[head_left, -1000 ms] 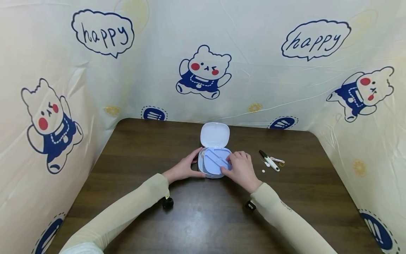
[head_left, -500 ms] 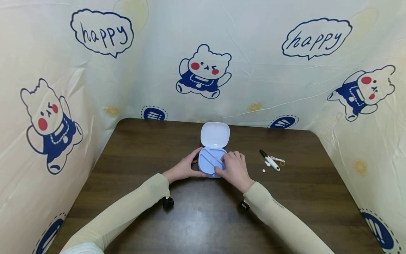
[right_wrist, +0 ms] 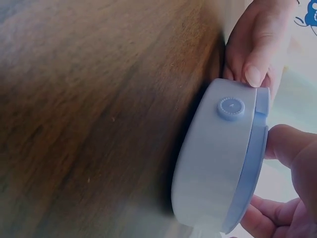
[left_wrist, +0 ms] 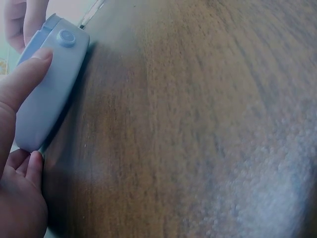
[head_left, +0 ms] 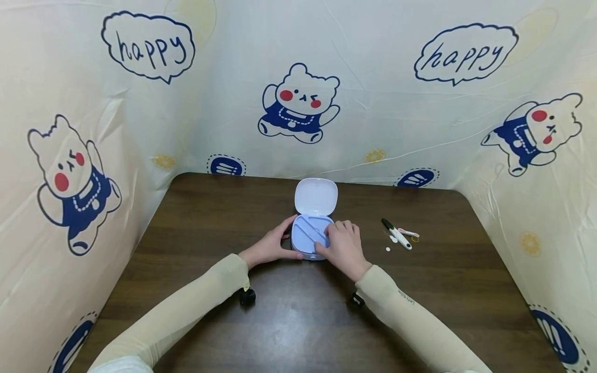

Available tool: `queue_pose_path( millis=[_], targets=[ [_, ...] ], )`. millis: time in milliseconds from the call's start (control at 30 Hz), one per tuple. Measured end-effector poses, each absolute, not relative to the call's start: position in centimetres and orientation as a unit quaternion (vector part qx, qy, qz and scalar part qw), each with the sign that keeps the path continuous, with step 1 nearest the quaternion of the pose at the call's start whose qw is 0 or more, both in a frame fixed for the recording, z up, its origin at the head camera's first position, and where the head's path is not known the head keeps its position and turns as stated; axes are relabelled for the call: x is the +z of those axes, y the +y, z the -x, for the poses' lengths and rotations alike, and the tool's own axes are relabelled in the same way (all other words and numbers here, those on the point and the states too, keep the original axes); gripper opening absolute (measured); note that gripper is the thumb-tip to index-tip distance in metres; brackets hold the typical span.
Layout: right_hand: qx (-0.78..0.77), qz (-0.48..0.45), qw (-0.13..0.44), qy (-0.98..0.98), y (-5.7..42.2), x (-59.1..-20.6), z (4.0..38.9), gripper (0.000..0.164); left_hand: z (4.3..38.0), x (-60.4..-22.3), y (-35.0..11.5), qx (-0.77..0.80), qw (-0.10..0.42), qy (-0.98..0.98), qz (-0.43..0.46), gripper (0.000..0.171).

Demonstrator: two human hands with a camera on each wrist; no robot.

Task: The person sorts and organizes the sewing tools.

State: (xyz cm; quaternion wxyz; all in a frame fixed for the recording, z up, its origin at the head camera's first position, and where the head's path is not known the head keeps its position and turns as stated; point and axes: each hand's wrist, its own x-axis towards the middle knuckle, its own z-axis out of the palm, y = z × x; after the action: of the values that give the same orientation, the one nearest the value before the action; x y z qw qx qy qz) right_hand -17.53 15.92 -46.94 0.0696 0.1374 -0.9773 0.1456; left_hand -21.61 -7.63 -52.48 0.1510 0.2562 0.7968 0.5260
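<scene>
A pale blue-white plastic case [head_left: 313,256] with rounded corners sits on the table, its lid [head_left: 316,197] flipped up at the back. In its base lies a light blue tray [head_left: 308,235] with a diagonal groove. My left hand [head_left: 271,247] grips the case's left side, thumb at the front wall and fingers around the side. My right hand [head_left: 346,248] pinches the tray's right part between thumb and fingers. In the right wrist view the tray [right_wrist: 247,173] stands slightly proud of the case's rim, and a round button-like catch [right_wrist: 231,107] shows on the front wall.
Right of the case lie a black-and-white pen-shaped tool [head_left: 396,234], a small pink-and-white item [head_left: 409,233] and a few white discs, one white disc [head_left: 388,249] nearest me. Printed cloth walls [head_left: 298,160] enclose the brown table [head_left: 298,321] at back and sides.
My right hand has moved left with the tray, which has gone from sitting skewed over the case's right side to lying in line with its base. My left hand has stayed put.
</scene>
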Motion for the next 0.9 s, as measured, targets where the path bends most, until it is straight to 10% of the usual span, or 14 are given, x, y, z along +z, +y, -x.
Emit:
queue_pose_path(
  millis=[900],
  targets=[
    [0.139, -0.155, 0.065, -0.976, 16.43, -47.53, 17.71, 0.037, 21.69, -52.42, -7.77, 0.514, 0.168, 0.805, -0.242, 0.102]
  ],
)
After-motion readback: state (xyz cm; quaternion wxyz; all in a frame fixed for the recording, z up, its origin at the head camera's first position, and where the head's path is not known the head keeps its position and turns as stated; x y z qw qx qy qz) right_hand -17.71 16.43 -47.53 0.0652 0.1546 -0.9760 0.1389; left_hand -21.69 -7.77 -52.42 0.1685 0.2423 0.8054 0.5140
